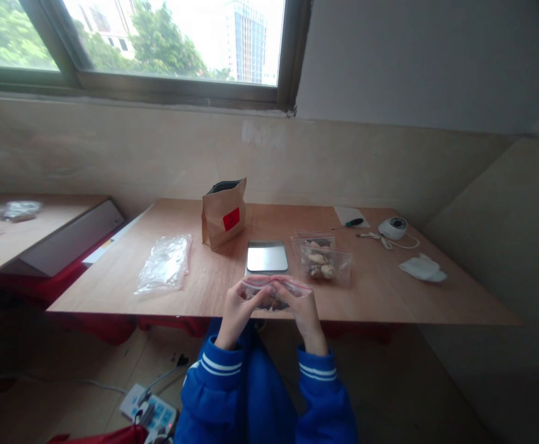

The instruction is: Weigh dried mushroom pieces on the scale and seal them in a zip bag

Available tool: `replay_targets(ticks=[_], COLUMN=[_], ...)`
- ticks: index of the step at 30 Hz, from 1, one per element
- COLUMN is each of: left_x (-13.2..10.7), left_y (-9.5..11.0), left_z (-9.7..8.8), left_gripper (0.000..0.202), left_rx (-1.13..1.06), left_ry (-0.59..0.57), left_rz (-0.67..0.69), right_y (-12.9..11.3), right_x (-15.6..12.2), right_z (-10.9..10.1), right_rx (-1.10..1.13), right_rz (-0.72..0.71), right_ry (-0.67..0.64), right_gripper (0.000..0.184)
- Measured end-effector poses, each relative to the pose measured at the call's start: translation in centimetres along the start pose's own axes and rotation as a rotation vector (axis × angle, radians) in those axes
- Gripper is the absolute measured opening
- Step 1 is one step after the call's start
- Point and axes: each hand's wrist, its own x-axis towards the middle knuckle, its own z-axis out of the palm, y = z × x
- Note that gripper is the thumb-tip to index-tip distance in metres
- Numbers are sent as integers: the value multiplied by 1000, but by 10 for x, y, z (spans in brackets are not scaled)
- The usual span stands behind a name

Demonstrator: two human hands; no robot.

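Note:
Both hands pinch the red-striped top edge of a clear zip bag (272, 302) at the table's front edge; dark pieces show inside it. My left hand (238, 308) has its fingers closed on the bag's left part. On the right part, my right hand (301, 306) is closed, thumbs meeting near the middle. Just behind the bag lies a small flat scale (267, 256) with a shiny plate. To its right stand filled zip bags (322, 268) with pale and brown pieces. A brown kraft pouch (226, 216) with a red label stands open behind the scale, to the left.
A stack of clear plastic bags (164, 264) lies at the left. At the right are a green-handled screwdriver (353, 222), a white dome camera (392, 228) with its cable, and a white crumpled item (423, 269). A power strip (148, 408) lies on the floor.

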Motion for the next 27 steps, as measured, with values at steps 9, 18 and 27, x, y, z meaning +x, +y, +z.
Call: replay_targets(ticks=[9, 18, 27], left_x=[1, -2, -3], left_y=[-3, -3, -3], left_z=[-4, -2, 3], left_gripper=[23, 18, 22], left_rx=[104, 105, 97], left_ry=[64, 111, 118], left_rz=[80, 176, 159], right_y=[6, -1, -3], right_x=[5, 0, -2], right_z=[5, 13, 16], right_rx=[-8, 9, -7], right_rz=[-74, -194, -204], right_ry=[100, 94, 86], right_gripper=[21, 25, 28])
